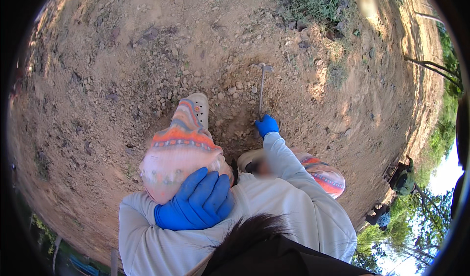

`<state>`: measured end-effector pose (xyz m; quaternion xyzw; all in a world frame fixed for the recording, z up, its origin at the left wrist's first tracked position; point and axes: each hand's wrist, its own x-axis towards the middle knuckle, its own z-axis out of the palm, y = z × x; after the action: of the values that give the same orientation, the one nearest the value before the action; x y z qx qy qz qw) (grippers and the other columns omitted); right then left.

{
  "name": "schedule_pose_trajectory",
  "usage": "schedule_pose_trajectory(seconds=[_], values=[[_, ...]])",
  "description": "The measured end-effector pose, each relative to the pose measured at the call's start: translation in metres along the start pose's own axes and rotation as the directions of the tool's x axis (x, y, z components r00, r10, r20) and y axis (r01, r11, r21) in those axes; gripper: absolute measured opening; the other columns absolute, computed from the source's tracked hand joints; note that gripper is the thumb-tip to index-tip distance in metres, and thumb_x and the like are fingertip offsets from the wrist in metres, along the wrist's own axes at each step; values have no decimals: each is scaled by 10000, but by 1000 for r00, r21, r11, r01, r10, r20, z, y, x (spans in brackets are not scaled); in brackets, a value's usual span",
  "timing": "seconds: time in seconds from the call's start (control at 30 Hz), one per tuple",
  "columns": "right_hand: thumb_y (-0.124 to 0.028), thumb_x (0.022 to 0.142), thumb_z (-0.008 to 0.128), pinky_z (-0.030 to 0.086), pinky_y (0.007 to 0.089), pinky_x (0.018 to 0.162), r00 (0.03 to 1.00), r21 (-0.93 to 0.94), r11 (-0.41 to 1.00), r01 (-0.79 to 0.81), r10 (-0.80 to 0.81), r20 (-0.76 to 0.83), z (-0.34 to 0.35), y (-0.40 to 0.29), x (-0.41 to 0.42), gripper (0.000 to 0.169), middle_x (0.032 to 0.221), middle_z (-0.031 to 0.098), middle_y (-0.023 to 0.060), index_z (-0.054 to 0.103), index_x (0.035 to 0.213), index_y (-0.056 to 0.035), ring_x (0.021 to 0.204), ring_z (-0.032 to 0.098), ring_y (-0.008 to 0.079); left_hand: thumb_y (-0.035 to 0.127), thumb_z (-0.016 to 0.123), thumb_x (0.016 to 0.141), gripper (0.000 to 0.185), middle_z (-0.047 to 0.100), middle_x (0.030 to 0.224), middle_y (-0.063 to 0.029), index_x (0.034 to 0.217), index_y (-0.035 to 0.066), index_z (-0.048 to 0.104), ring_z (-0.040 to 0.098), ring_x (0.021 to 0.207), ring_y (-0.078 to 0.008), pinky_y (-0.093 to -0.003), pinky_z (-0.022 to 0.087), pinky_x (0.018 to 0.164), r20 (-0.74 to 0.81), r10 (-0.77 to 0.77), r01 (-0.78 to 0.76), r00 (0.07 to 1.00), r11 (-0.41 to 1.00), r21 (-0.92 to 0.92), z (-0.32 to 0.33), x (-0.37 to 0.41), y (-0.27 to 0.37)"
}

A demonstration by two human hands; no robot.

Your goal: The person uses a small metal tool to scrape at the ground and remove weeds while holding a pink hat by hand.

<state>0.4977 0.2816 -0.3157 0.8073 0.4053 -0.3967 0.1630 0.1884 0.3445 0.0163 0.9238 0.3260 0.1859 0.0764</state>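
Note:
My right hand (267, 125), in a blue glove, is closed around the handle of a small pick-like hand tool (261, 88). The tool's narrow shaft points away from me, and its crosswise head rests at the loose, stony soil (235, 88). My left hand (198, 200), also gloved in blue, lies over my bent left knee, its fingers together; no object shows in it. Beside the dug soil is my left foot in a pale perforated clog (199, 109). Part of the other shoe (249, 157) shows under my right forearm.
Green cut plants (312, 0) lie on the ground at the upper right. Stones and dry leaves are scattered about the dirt. Far off at the right, a person in green (404, 180) and another person (383, 217) are near trees.

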Motion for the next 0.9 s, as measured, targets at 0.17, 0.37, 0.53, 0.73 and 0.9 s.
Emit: schedule_pose_trajectory(seconds=[0.17, 0.37, 0.53, 0.73, 0.9], values=[[-389, 744, 649, 484, 450, 748, 992, 257, 963, 77, -48, -119, 13, 11, -12, 424, 892, 625, 250, 605, 913, -3, 874, 605, 389, 171, 583, 763, 144, 569, 1045, -90, 888, 100, 577, 544, 980, -227, -410, 458, 893, 44, 170, -164, 984, 980, -116, -13, 5, 5], [-243, 861, 554, 444, 293, 478, 995, 933, 358, 38, -97, -3, 1, 16, -24, 243, 671, 603, 70, 616, 901, -12, 519, 548, 152, 169, 591, 717, 234, 556, 1080, -48, 947, 127, 600, 529, 1039, -233, -436, 407, 955, 108, 301, -242, 947, 895, -375, -31, 9, 24], [-246, 899, 507, 364, 244, 420, 950, 888, 353, 296, -14, -311, -11, 2, -54, 236, 602, 564, 38, 611, 887, -34, 457, 465, 100, 229, 753, 637, 399, 531, 1161, -38, 993, 151, 591, 497, 1107, -261, -462, 370, 981, -8, 97, -93, 995, 927, -362, -50, -14, 39], [-215, 894, 480, 377, 272, 400, 981, 958, 218, 186, 5, -192, -14, 31, -67, 236, 606, 570, 57, 611, 872, -20, 440, 472, 138, 250, 699, 751, 426, 520, 1170, -87, 1115, 87, 548, 470, 1134, -256, -396, 328, 1006, -277, -605, 257, 747, 646, -718, -21, -69, 29], [-184, 866, 451, 412, 287, 396, 970, 938, 267, 222, 33, -239, 16, 44, -56, 243, 618, 582, 83, 623, 881, -13, 455, 516, 161, 338, 534, 886, 356, 600, 913, -93, 1048, 21, 559, 562, 899, -187, -330, 439, 821, 134, -988, 716, 78, -38, -697, 110, -248, -72]])
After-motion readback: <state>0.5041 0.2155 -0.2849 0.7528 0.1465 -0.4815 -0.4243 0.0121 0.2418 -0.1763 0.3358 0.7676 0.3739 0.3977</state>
